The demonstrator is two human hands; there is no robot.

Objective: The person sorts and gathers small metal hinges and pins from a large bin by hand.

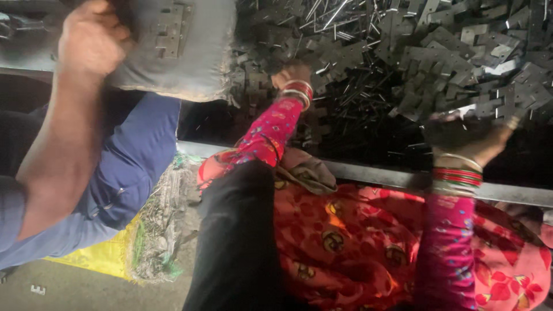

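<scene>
A big heap of dark flat metal hinge plates and thin pins (403, 52) fills the top of the view. My left hand (292, 75), in a pink patterned sleeve with red and white bangles, reaches into the heap's near left side, its fingers curled down among the plates. My right hand (466, 135), blackened with grime and wearing red and green bangles, lies on the heap's near edge at the right. Its fingers stretch towards a flat plate (507, 106), and their grip is hidden.
Another person in a blue shirt (124, 167) stands at the left, a raised fist (92, 40) gripping a grey sack (190, 52) with hinge plates on it. A grey metal rail (374, 175) edges the heap. Red patterned cloth (345, 242) covers my lap; a yellow sack (109, 256) lies on the floor.
</scene>
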